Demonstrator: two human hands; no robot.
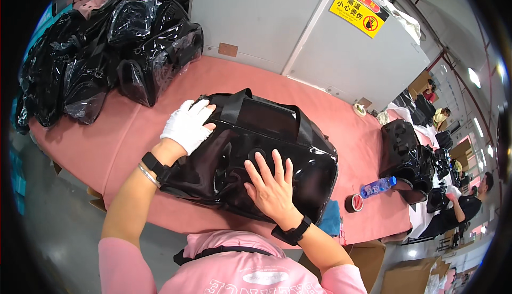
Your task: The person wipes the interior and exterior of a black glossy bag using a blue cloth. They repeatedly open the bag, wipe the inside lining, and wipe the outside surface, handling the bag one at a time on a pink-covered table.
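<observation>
A glossy black duffel bag (277,158) with dark webbing handles (305,129) lies on the pink-covered table in front of me. At its upper left end rests my left hand (188,126), in a white glove that leaves some fingertips bare. The thumb and forefinger of that hand are apart, touching the bag by its top edge; its other fingers are partly hidden. My right hand (271,187) is bare and lies flat on the bag's front side, fingers spread, just below a small round patch (257,154).
Several black bags in clear plastic (154,54) are heaped at the left. A grey panel (250,22) with a yellow warning sign (358,12) stands behind the table (133,139). On the right are a tape roll (353,203), a water bottle (377,187), a blue cloth (330,219), more black bags (400,147) and co-workers.
</observation>
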